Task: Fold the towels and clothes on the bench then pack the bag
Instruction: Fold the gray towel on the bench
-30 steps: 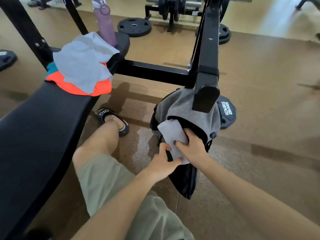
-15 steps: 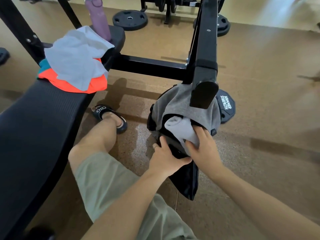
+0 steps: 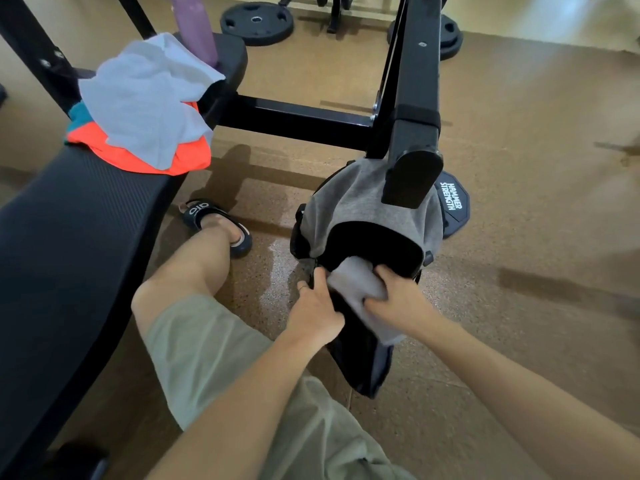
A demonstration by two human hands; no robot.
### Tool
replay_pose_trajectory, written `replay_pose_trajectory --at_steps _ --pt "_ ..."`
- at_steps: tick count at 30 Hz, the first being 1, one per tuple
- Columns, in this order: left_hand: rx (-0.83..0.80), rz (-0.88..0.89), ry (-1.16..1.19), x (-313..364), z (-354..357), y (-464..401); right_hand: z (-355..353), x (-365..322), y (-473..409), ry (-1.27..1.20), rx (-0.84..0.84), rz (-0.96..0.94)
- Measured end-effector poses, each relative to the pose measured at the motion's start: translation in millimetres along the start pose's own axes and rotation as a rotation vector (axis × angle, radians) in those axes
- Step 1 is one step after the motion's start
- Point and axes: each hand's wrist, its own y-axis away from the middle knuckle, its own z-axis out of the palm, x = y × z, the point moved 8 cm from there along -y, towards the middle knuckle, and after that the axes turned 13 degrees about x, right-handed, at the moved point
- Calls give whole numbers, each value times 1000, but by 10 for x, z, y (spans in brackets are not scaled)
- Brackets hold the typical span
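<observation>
A grey and black bag point(image 3: 363, 206) stands on the floor against the rack's black leg, its mouth open toward me. My right hand point(image 3: 394, 296) grips a folded light grey towel point(image 3: 356, 289) whose far end is inside the bag's mouth. My left hand point(image 3: 317, 304) holds the near left edge of the bag's opening. On the black bench point(image 3: 69, 244) at the upper left lies a crumpled white towel point(image 3: 145, 98) on top of an orange garment point(image 3: 138, 157) and a teal one point(image 3: 81, 116).
A purple bottle point(image 3: 194, 26) stands on the bench's far end behind the pile. The black rack frame point(image 3: 415, 84) runs above the bag. Weight plates point(image 3: 256, 24) lie on the floor beyond. My left leg and sandalled foot point(image 3: 214, 220) sit between bench and bag.
My right hand has pushed the folded towel forward, from above the bag's mouth into it. My left hand shifted from the towel to the bag's edge.
</observation>
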Motion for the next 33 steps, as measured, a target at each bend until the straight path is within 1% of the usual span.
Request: replay_pose_trajectory --at_steps 2,3,5,8,10,11,12,13,16,17,19,21,22,24,25,26,27,28,30,31,32,33 --pt "-17 -18 91 -63 -90 -43 202 32 100 -159 -190 120" --pt "-18 -13 118 -82 -140 -72 263 4 146 -254 -231 148" --pt "-23 21 127 -107 -222 -118 331 -84 206 -427 -271 191" --pt "-68 53 171 -145 -291 -161 379 -165 261 -635 -289 310" --pt "-147 46 158 -167 -285 -164 388 -190 282 -750 -318 363" --pt "-204 50 119 -164 -254 -149 377 -178 286 -771 -325 367" --pt "-259 69 56 -158 -204 -124 342 -162 283 -768 -313 355" --pt "-307 109 -15 -147 -141 -81 286 -127 257 -733 -267 327" --pt "-411 191 -122 -100 37 100 20 -21 139 -546 -5 206" --pt "-413 208 -139 -77 72 140 -55 2 101 -489 76 177" --pt "-348 223 -126 -3 54 153 -148 -9 34 -370 183 123" --pt "-243 213 -10 78 -18 119 -176 -52 -17 -274 239 85" --pt "-216 214 19 113 -42 106 -189 -56 -44 -251 272 94" --pt "-220 238 -28 137 -22 97 -238 -20 -83 -226 325 139" --pt "-228 239 -69 132 0 92 -250 6 -90 -201 317 155" --pt "-229 237 -100 125 16 76 -235 43 -92 -186 267 182" --pt "-225 232 -117 129 25 57 -179 98 -92 -209 163 247" --pt "-223 216 -121 131 35 42 -74 160 -51 -331 20 370" --pt "-233 159 -83 105 52 26 163 154 154 -691 -263 649" --pt "-243 124 -48 74 55 24 231 104 250 -792 -361 725" --pt "-259 94 -21 26 57 14 289 58 307 -840 -434 748" --pt "-281 77 -15 -28 56 4 336 26 346 -871 -468 756"
